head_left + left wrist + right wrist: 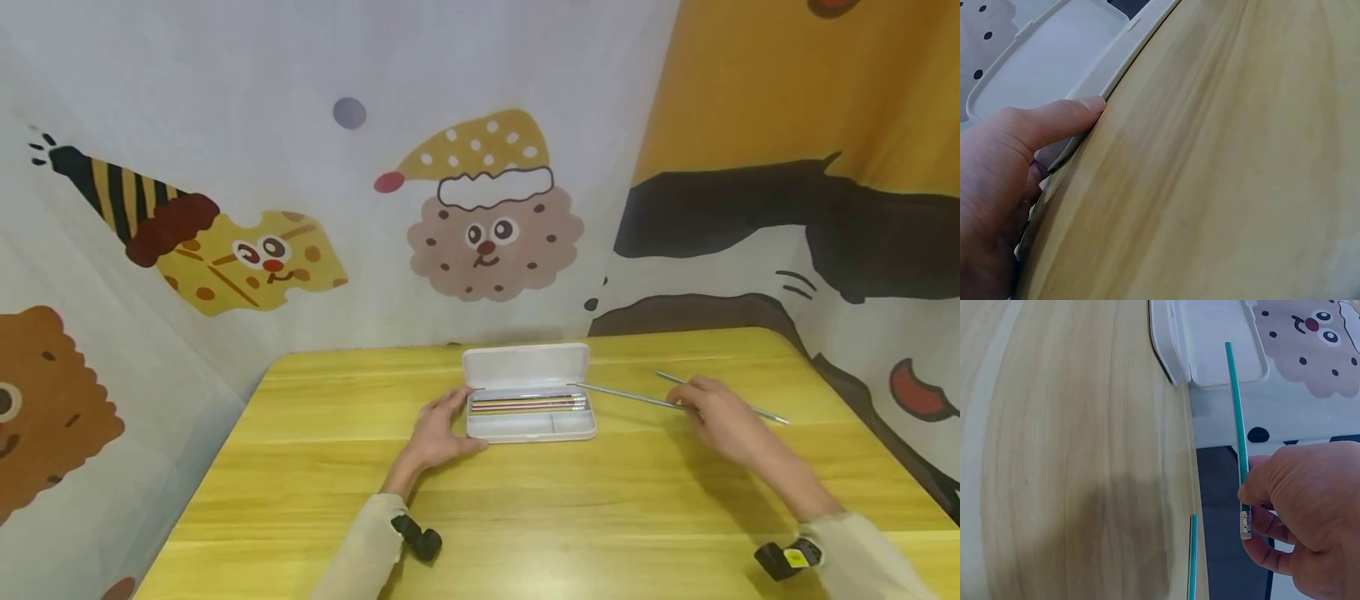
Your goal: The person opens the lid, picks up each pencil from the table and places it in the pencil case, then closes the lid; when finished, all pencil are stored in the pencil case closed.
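A white pencil case [573, 437] lies with its lid [525, 367] raised on the table, several striped pencils [517, 406] in its rear compartment. At its left end my left hand [438, 433] holds the case, thumb on the front edge; the left wrist view shows that thumb [1063, 122] up close, the other fingers partly hidden. My right hand [720, 417] pinches a teal pencil [1238, 412] near its metal-banded end, its far tip pointing left toward the case. A second teal pencil [768, 415] lies on the table beneath the right hand, partly covered by it.
The yellow wood-grain table [525, 517] ends at the back against a cloth [315, 275] printed with cartoon food. At the case's front are a long compartment and a small one at right, with no pencils in them. Both wrists wear black cameras [423, 543].
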A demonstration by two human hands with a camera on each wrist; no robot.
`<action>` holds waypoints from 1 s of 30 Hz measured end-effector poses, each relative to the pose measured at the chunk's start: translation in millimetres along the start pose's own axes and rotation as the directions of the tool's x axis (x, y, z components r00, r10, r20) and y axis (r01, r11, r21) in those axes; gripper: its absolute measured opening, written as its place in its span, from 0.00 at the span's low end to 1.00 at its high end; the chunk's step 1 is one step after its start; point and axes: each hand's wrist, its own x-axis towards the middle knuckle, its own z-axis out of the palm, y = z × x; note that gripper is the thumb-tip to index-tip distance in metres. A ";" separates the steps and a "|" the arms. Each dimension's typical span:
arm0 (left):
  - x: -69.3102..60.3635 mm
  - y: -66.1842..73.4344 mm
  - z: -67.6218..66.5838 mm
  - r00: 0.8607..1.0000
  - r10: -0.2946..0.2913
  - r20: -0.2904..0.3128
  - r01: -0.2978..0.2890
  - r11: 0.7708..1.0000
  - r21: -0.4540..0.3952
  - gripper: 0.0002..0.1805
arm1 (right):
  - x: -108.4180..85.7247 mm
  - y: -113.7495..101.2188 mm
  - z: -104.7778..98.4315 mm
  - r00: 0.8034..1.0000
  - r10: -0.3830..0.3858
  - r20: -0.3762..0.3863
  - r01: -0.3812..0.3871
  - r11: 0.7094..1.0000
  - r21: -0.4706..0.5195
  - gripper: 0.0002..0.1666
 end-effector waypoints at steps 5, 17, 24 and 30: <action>-0.8 0.1 0.7 1.000 0.010 -0.008 -0.010 1.000 -0.001 0.50 | 6.0 -5.6 3.7 0.999 -0.034 -0.017 0.035 0.999 0.012 0.19; -1.6 -0.8 0.2 1.000 0.006 0.006 -0.006 1.000 0.004 0.51 | 19.7 -19.3 18.5 0.999 -0.039 0.012 0.038 0.998 0.050 0.18; -0.4 0.0 0.8 1.000 0.012 -0.010 -0.012 1.000 0.001 0.51 | 29.2 -22.8 21.1 0.999 -0.040 0.021 0.038 0.997 0.060 0.18; -0.3 1.9 -0.7 1.000 0.008 -0.006 -0.008 1.000 -0.006 0.51 | 36.9 -28.2 23.2 0.998 -0.061 0.009 0.060 0.997 0.056 0.18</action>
